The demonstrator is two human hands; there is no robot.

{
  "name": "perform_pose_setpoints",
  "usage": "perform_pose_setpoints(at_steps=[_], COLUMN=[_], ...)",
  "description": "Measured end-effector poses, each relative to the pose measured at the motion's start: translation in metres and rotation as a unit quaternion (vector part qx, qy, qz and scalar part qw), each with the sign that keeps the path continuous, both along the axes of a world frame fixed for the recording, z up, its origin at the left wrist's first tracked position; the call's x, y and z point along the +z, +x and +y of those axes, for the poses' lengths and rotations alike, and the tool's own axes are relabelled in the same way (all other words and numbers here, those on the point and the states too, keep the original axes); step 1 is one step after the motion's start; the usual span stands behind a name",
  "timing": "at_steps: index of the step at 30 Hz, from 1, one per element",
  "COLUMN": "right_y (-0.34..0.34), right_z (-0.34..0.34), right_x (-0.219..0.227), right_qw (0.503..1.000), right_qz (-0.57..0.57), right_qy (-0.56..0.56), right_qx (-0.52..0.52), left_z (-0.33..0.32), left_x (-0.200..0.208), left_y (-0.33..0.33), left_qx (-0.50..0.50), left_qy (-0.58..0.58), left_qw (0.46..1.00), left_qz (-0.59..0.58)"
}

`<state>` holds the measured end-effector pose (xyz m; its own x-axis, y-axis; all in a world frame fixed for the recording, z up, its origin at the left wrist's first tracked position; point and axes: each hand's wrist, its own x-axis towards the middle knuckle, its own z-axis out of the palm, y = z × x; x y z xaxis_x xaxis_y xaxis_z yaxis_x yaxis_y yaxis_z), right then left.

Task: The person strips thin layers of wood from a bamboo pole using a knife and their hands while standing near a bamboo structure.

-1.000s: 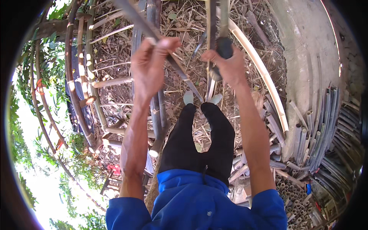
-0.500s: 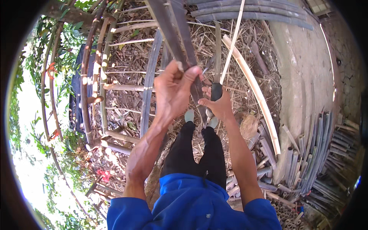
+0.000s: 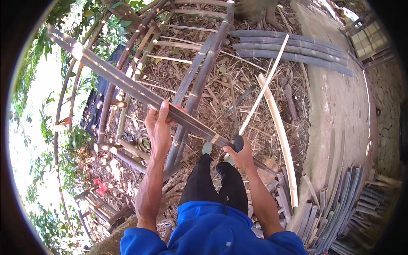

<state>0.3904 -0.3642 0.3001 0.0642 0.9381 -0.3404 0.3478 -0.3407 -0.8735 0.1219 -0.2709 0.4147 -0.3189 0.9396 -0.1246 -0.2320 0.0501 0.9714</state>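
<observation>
A long pair of dark split bamboo strips (image 3: 123, 87) slants from the upper left down to the lower right, across my body. My left hand (image 3: 158, 127) is closed around them near the middle, thumb on top. Farther down, my right hand (image 3: 243, 156) grips the black handle of a long knife (image 3: 238, 143), its thumb against the bamboo. The knife's narrow blade (image 3: 233, 106) points away from me and blends with the litter behind it. Below the strips my feet show in light green footwear (image 3: 207, 148).
A bamboo frame (image 3: 212, 53) stands ahead on the left. On the ground lie a pale split bamboo (image 3: 278, 123), a thin pale strip (image 3: 267, 80) and a dark blade-like piece (image 3: 243, 97). Several dark bamboo lengths (image 3: 293, 53) rest ahead right; cut bamboo (image 3: 335, 208) is stacked nearer.
The dark strips have swung from pointing ahead to slanting far left. My hands have moved apart, the left holding higher up the strips. The view has tilted up, showing more of the frame.
</observation>
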Motion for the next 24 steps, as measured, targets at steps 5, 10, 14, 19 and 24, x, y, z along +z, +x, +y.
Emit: perform_pose_setpoints(at_steps=[5, 10, 14, 19, 24], right_y=[0.021, 0.030, 0.009, -0.036, -0.093], right_z=[-0.026, -0.023, 0.003, 0.048, 0.105], right_x=[-0.023, -0.011, 0.000, -0.019, -0.034], right_qw=[0.999, 0.993, 0.975, 0.968, 0.930], right_qz=[-0.030, -0.085, -0.134, -0.120, -0.225], right_qy=[0.009, -0.001, -0.068, -0.009, 0.064], right_qx=[0.034, 0.081, 0.165, 0.219, 0.283], left_z=[-0.047, -0.072, -0.056, -0.057, -0.062], left_x=[-0.038, -0.018, -0.030, -0.083, -0.110], left_y=[-0.032, -0.039, -0.047, -0.104, -0.150], left_qx=[-0.004, -0.247, -0.043, -0.310, -0.291], left_qy=[-0.164, -0.301, 0.211, 0.011, -0.141], left_qw=[0.983, 0.738, 0.660, 0.729, 0.736], left_qz=[0.088, 0.552, 0.720, 0.610, 0.595])
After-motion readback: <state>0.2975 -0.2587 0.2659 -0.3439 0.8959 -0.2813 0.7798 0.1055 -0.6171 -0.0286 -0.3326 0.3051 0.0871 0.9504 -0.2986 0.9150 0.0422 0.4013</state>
